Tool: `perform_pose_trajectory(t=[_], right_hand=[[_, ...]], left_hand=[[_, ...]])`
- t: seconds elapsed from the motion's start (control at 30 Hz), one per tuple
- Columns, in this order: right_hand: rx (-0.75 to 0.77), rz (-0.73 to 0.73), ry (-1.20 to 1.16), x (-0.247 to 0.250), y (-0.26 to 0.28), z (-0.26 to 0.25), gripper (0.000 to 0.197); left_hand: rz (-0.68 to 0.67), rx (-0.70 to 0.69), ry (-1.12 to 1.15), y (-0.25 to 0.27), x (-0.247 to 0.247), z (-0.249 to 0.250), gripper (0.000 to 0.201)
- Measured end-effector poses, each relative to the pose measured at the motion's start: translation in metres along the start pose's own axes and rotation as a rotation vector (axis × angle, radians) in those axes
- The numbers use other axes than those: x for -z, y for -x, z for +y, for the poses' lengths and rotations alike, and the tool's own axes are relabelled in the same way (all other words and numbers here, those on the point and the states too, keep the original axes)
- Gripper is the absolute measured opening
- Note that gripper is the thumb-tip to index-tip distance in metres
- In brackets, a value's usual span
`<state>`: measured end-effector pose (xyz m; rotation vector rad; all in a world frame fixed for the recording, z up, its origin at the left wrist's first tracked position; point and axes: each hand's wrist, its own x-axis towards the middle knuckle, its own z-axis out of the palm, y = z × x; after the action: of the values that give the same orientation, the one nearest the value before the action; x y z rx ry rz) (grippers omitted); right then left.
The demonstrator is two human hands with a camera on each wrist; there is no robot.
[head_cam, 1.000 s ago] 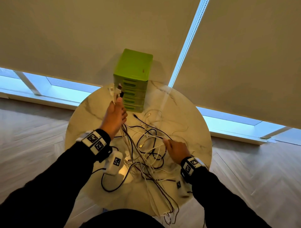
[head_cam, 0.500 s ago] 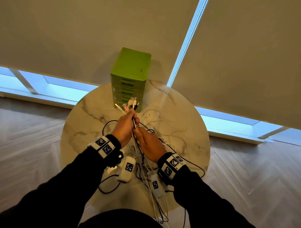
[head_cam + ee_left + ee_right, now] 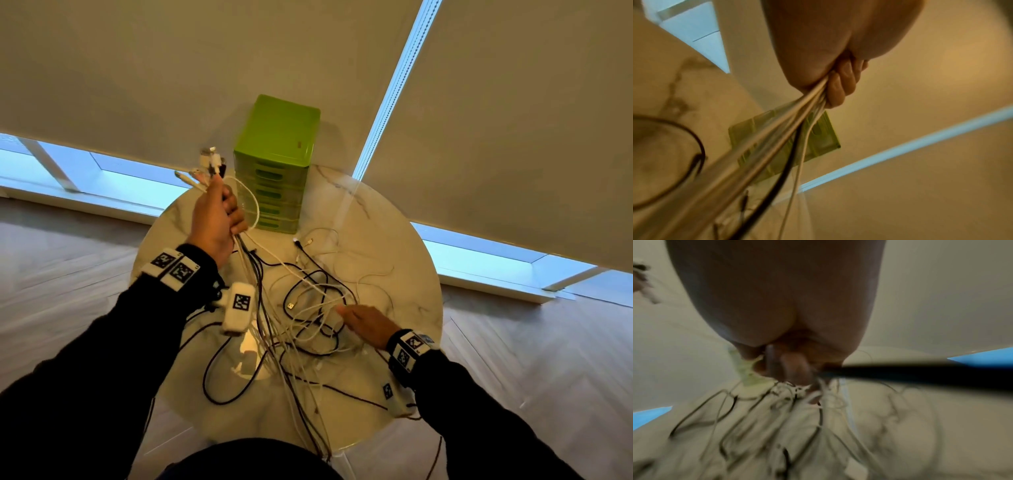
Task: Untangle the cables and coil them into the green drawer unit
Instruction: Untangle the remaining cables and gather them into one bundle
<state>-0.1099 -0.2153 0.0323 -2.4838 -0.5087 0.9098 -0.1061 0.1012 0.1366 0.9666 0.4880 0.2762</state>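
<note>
Overhead, left hand [image 3: 215, 219] grips cables [image 3: 274, 301] (plugs upward) beside drawer unit [image 3: 277, 161].

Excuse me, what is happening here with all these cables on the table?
A person is sorting a tangle of cables on a round marble table. The left hand holds a bundle of cable ends lifted above the table, the plugs sticking out above its grip. The right hand is low over the loose pile, fingers among the white strands; whether it holds one is unclear. The green drawer unit stands at the far edge with all drawers closed, so no cable is stored yet.
</note>
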Motion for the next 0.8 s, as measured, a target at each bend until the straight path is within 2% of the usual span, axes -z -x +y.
perform_pose_trajectory(t=[0.07, 0.13, 0.23, 0.3, 0.4, 0.5, 0.67, 0.8], right_hand=[[-0.042, 0.181, 0.046, 0.013, -0.017, -0.003, 0.060], [-0.044, 0.357, -0.017, 0.031, -0.027, -0.026, 0.051], [0.066, 0.524, -0.174, 0.048, -0.030, -0.073, 0.047], [0.199, 0.551, -0.261, 0.046, -0.026, -0.101, 0.045], [0.333, 0.478, -0.243, 0.035, -0.020, -0.126, 0.039], [0.412, 0.361, -0.202, 0.026, -0.017, -0.130, 0.045], [0.404, 0.127, -0.160, 0.019, -0.008, -0.102, 0.041], [0.285, 0.070, -0.023, 0.014, -0.013, -0.037, 0.036]], left_hand=[[-0.056, -0.051, -0.212, 0.009, -0.007, -0.009, 0.039], [-0.136, -0.053, -0.389, 0.022, -0.015, -0.025, 0.036], [-0.179, 0.042, -0.472, 0.036, -0.022, -0.052, 0.035], [-0.175, 0.138, -0.480, 0.040, -0.026, -0.066, 0.042], [-0.209, 0.255, -0.408, 0.042, -0.031, -0.072, 0.051], [-0.207, 0.264, -0.316, 0.040, -0.036, -0.066, 0.043], [-0.053, 0.084, -0.293, 0.027, -0.034, -0.050, 0.035], [0.023, -0.008, -0.278, 0.017, -0.019, -0.034, 0.024]])
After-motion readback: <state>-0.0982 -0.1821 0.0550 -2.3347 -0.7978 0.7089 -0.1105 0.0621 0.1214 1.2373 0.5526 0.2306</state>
